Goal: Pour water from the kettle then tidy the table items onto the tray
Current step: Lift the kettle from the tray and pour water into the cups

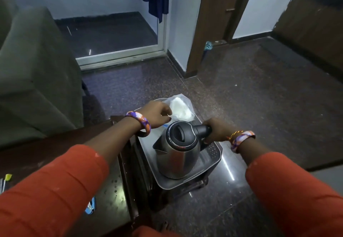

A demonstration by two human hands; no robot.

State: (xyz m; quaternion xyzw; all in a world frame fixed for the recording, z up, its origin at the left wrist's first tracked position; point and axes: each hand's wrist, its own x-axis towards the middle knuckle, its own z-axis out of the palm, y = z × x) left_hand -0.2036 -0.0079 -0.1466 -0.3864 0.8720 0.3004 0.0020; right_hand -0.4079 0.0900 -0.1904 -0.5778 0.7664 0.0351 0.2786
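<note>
The kettle [176, 151] is standing upright on the tray [213, 155], in its near half, with the spout pointing left and the black lid shut. The right hand [215, 131] is closing around the black handle [203, 130] on the kettle's right side, fingers wrapped fully round it. The left hand [156, 113] is reaching over the far left part of the tray, fingers curled down and pinching the near edge of a clear plastic bag [181, 108] that holds something white. The bag is lying at the far end of the tray, just beyond the kettle, and is hanging slightly past the tray's far rim. Something small and blue is showing under the left hand, too hidden to tell what it is.

The tray is sitting on a dark stand just right of the dark wooden worktop [111, 190], whose near part is catching a bright reflection. A blue object [91, 206] is lying on the worktop near the left sleeve, partly covered by it. Both wrists are wearing purple and orange bangles, and both arms are in orange sleeves. A grey sofa [37, 73] is standing at the far left on the dark speckled floor [259, 97].
</note>
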